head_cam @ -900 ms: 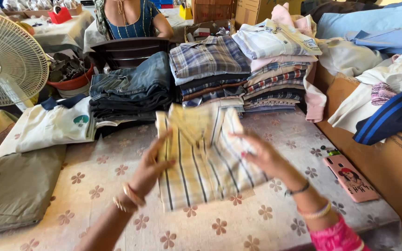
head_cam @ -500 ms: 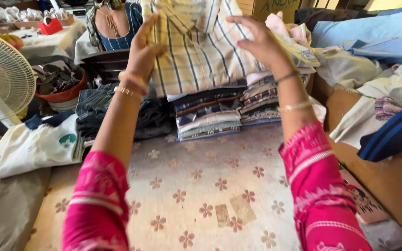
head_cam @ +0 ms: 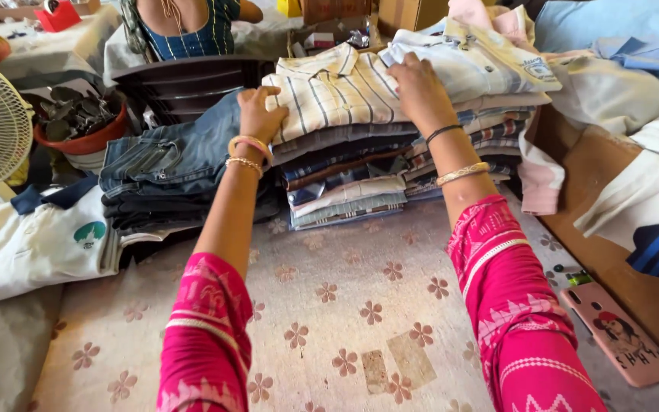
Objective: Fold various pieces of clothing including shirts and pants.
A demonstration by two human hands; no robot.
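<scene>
Floral worktop (head_cam: 329, 305) lay bare where the folded striped shirt (head_cam: 333, 91) had been (now atop the shirt stack (head_cam: 345, 175)), left hand (head_cam: 259, 114) and right hand (head_cam: 419, 91) pressing it flat, open-palmed.

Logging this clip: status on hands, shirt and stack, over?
Left hand and right hand flat on striped folded shirt. Shirt tops the folded stack. Jeans pile alongside, nothing blocking.

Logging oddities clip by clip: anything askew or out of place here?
Mostly tidy. A phone in a pink case lies loose at the table's right edge beside the box. Both hands, left and right, rest on the striped shirt topping the stack.
</scene>
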